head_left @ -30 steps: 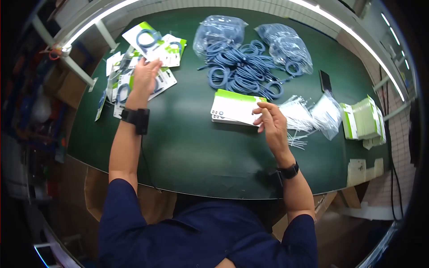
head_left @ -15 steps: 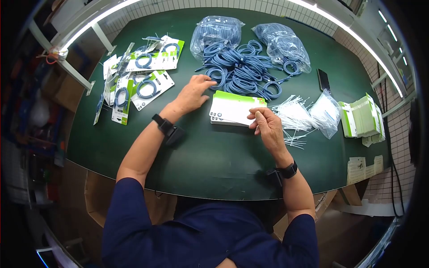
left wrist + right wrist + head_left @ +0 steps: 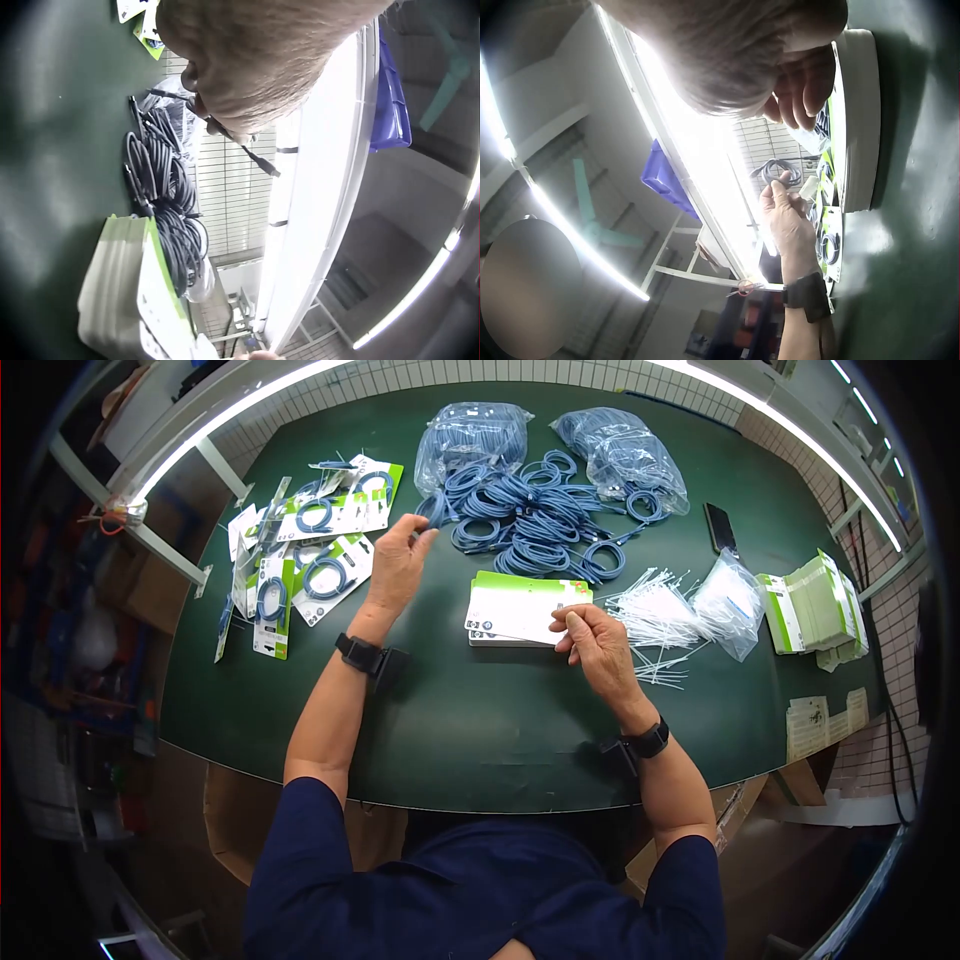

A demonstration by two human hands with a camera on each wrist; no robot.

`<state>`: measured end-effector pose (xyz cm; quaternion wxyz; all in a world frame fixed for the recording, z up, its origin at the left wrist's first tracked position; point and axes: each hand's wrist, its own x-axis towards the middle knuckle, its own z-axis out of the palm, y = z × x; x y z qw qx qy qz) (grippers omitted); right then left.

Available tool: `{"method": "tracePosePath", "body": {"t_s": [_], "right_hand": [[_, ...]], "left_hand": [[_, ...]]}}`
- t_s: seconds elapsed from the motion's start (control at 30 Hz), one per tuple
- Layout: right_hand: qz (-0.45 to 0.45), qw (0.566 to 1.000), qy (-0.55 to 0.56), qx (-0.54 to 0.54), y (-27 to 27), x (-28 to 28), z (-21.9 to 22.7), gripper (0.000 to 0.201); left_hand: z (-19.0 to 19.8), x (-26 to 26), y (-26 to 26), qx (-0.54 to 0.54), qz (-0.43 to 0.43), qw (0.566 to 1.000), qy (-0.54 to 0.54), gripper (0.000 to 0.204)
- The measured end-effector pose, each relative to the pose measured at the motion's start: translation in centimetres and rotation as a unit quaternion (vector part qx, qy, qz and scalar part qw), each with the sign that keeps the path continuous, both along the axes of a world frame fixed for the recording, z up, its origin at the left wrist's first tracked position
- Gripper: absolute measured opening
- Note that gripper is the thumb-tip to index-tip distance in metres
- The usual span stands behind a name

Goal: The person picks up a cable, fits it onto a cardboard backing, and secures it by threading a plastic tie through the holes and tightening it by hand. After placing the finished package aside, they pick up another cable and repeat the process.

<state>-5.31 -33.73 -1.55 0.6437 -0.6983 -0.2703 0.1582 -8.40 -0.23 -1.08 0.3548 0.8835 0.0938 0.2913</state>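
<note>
left hand [image 3: 397,563] now lifting cable [image 3: 432,510]

The left hand [image 3: 397,563] was over by the packed cards a second ago, then it reached to the pile of blue cables [image 3: 530,510]. Now it has lifted up and pinches what looks like one blue cable [image 3: 432,510] at its fingertips.
</note>
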Motion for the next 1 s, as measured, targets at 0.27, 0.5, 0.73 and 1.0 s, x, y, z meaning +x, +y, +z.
{"method": "tracePosePath", "body": {"t_s": [0.27, 0.5, 0.73, 1.0], "right_hand": [[0.056, 0.977, 0.158, 0.13, -1.1, 0.5, 2.3, 0.036], [0.154, 0.936, 0.258, 0.186, -2.4, 0.2, 4.1, 0.047], [0.13, 0.959, 0.208, 0.14, -2.1, -0.8, 5.1, 0.043], [0.099, 0.98, 0.147, 0.095, -1.8, -1.4, 5.4, 0.044]], "left_hand": [[5.0, -5.0, -8.8, 0.118, -0.2, 0.946, -0.225, 0.006], [5.4, -7.1, -12.7, 0.377, -0.287, 0.865, -0.167, 0.013], [4.8, -6.3, -12.1, 0.376, -0.265, 0.869, -0.183, 0.012], [4.4, -5.7, -11.7, 0.372, -0.275, 0.868, -0.18, 0.013]]}}
